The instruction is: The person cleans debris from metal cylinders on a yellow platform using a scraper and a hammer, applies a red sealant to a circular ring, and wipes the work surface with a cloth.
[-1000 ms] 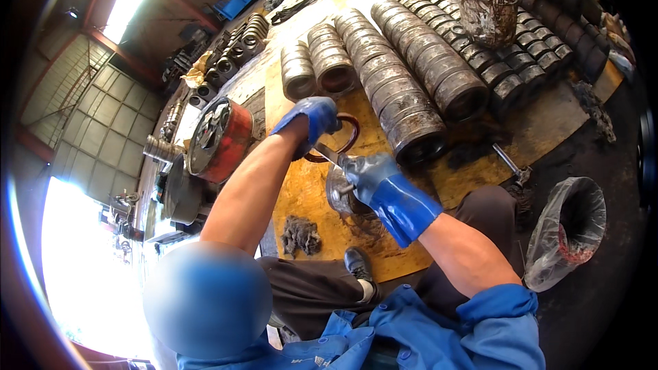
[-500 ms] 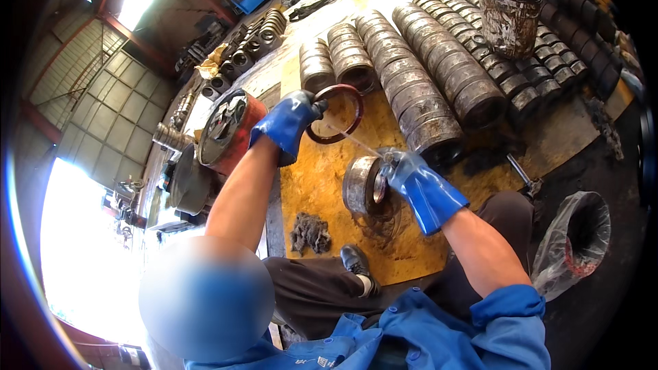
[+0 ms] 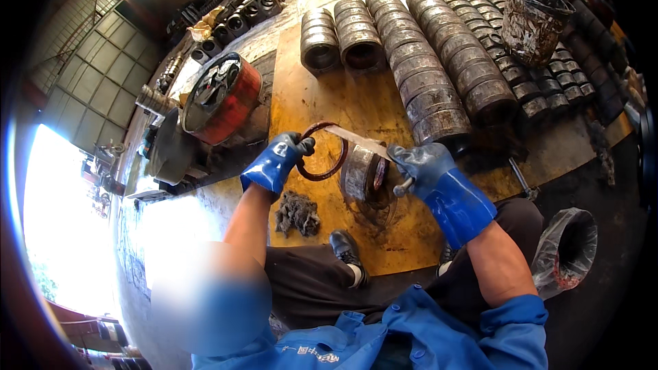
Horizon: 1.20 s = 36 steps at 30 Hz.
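Note:
Both of my hands wear blue rubber gloves with dark, dirty fingers. My left hand (image 3: pixel 275 159) is closed on the left side of a thin, dark reddish-brown ring (image 3: pixel 321 177), which stands tilted up. In my right hand (image 3: pixel 439 181) is a flat blade tool (image 3: pixel 360 138); a short handle end sticks out below the fist. The blade points left, and its tip lies at the ring's upper edge; whether it touches is hard to tell. Beneath the blade, a thick metal cylinder section (image 3: pixel 355 175) sits on the yellow board (image 3: pixel 291 106), partly hidden by my right hand.
A grey fibre wad (image 3: pixel 297 214) lies near my shoe. Rows of metal cylinders (image 3: pixel 428 89) stretch across the far board, with a smeared bucket (image 3: pixel 533 24) on the right. At left stands a red drum (image 3: pixel 236 99). A plastic-wrapped roll (image 3: pixel 569 250) and a metal rod (image 3: pixel 521 175) lie right.
My left hand has lowered the ring toward the cylinder section. The blade in my right hand has turned to show its broad face, and its handle end now shows. The whole view has shifted slightly.

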{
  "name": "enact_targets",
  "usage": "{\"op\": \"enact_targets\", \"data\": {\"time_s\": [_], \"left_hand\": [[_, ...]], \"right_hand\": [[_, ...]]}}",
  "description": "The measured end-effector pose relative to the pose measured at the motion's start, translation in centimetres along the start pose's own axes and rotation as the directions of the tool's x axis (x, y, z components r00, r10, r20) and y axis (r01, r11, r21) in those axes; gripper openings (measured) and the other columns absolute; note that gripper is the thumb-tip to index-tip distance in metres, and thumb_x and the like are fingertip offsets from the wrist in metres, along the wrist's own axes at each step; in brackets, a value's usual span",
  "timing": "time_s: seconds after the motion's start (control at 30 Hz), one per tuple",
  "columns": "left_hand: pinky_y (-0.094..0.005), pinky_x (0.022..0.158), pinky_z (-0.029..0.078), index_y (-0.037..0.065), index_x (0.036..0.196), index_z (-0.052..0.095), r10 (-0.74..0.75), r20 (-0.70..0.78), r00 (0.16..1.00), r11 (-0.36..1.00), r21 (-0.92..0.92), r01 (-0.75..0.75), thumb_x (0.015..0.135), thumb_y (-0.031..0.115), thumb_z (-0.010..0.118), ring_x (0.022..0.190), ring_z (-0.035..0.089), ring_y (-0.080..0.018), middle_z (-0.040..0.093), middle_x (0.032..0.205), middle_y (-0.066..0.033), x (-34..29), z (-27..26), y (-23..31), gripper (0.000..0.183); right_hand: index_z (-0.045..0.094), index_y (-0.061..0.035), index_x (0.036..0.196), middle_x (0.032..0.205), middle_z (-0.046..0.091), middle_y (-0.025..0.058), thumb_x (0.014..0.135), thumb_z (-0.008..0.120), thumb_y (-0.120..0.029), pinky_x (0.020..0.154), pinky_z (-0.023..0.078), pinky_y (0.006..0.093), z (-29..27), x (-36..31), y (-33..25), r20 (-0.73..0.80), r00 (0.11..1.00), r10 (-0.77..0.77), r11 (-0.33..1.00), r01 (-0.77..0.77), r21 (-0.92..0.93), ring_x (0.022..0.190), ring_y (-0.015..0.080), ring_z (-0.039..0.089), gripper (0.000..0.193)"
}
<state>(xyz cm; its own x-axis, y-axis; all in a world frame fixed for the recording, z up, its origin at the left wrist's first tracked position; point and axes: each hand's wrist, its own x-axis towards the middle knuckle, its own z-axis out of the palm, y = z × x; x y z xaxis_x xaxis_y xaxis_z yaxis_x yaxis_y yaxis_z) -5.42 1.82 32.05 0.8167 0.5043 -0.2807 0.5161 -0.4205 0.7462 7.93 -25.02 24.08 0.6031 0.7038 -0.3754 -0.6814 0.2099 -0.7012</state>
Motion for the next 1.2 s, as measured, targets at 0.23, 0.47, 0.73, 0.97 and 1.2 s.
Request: {"op": "enact_targets", "data": {"time_s": [0.23, 0.47, 0.73, 0.97, 1.2], "left_hand": [[-0.0283, 0.066, 0.046, 0.0, 0.098, 0.068, 0.033, 0.054, 0.998, 0.998, 0.043, -0.035, 0.092, 0.036, 0.067, 0.067, 0.057, -0.012, 0.064, 0.078, -0.0014, 1.3, 1.0, -3.8, 0.037], [-0.0259, 0.066, 0.047, -0.001, 0.099, 0.068, 0.017, 0.056, 0.998, 0.999, -0.03, -0.015, 0.092, 0.035, 0.067, 0.068, 0.057, -0.0104, 0.067, 0.082, -0.0027, 1.6, 0.3, -4.5, 0.037], [-0.027, 0.062, 0.047, -0.002, 0.098, 0.068, 0.001, 0.017, 1.0, 1.0, -0.022, -0.001, 0.093, 0.035, 0.066, 0.065, 0.058, -0.0104, 0.068, 0.081, -0.0032, 2.6, 0.2, -4.9, 0.037], [-0.0281, 0.062, 0.048, 0.0, 0.097, 0.069, -0.023, 0.031, 0.999, 0.997, 0.078, 0.02, 0.093, 0.036, 0.067, 0.065, 0.06, -0.0115, 0.069, 0.081, -0.0036, 3.0, 0.7, -4.5, 0.037], [-0.0315, 0.066, 0.05, -0.002, 0.098, 0.069, -0.007, 0.043, 0.999, 0.998, 0.059, 0.005, 0.091, 0.037, 0.066, 0.069, 0.063, -0.0168, 0.067, 0.077, -0.0094, 3.1, 1.2, -4.2, 0.04]], "right_hand": [[0.063, -0.0035, 0.075, 0.065, 0.058, 0.0049, 0.087, 0.072, -0.009, 0.051, 0.045, 0.0357, -2.4, 3.3, 3.7, 0.079, 0.941, -0.33, 0.86, 0.334, -0.386, 0.053, 0.0161, 0.053, 0.017], [0.058, -0.0105, 0.101, 0.072, 0.059, -0.0031, 0.097, 0.056, -0.02, 0.056, 0.042, 0.0284, 0.5, 0.1, -0.9, 0.154, 0.984, 0.088, 0.982, -0.06, -0.181, 0.053, 0.0088, 0.052, 0.01], [0.05, -0.0162, 0.11, 0.079, 0.062, -0.0038, 0.099, 0.049, -0.021, 0.058, 0.042, 0.0253, -4.3, 3.1, 0.7, 0.316, 0.928, 0.198, 0.98, -0.18, -0.085, 0.063, 0.0075, 0.058, 0.012], [0.06, -0.0092, 0.104, 0.076, 0.057, 0.0002, 0.096, 0.053, -0.018, 0.053, 0.041, 0.0273, -1.5, 0.5, -0.2, 0.15, 0.988, 0.034, 0.961, 0.009, -0.276, 0.061, 0.0089, 0.049, 0.013], [0.065, -0.0034, 0.103, 0.076, 0.056, 0.0011, 0.095, 0.057, -0.016, 0.051, 0.041, 0.0303, -1.3, 0.4, 0.2, 0.048, 0.997, -0.053, 0.96, 0.064, -0.272, 0.062, 0.0099, 0.05, 0.017]]}}
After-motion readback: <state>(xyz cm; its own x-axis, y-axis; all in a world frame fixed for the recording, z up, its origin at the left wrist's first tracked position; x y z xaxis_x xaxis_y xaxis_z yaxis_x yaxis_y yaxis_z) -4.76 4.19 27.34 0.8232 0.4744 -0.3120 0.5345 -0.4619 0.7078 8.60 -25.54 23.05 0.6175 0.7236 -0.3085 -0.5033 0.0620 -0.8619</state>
